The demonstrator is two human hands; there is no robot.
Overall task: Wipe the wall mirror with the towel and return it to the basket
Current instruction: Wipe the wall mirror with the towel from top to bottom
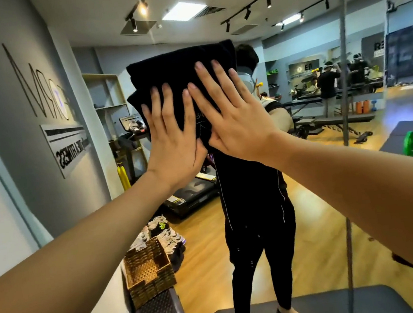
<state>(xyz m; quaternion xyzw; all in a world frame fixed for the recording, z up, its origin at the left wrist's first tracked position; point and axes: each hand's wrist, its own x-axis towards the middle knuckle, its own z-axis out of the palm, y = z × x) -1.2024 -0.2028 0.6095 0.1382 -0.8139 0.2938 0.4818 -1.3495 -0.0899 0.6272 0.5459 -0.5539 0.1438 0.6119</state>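
Both flat, spread hands, left hand [172,137] and right hand [232,117], press the folded black cloth towel [177,67] on the large glass wall mirror [322,207]; wipe with even, overlapping strokes. The woven wicker basket [148,268] waits at seven o'clock.

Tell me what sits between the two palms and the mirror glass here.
In the head view, only the folded black towel: the left hand and right hand press it flat-fingered against the wall mirror.

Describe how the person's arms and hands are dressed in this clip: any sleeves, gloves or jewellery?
Both forearms are bare up to the frame edge, no sleeves showing. The left hand and right hand wear no gloves; no rings, watch or wristbands are visible. Fingernails look short and unpainted.
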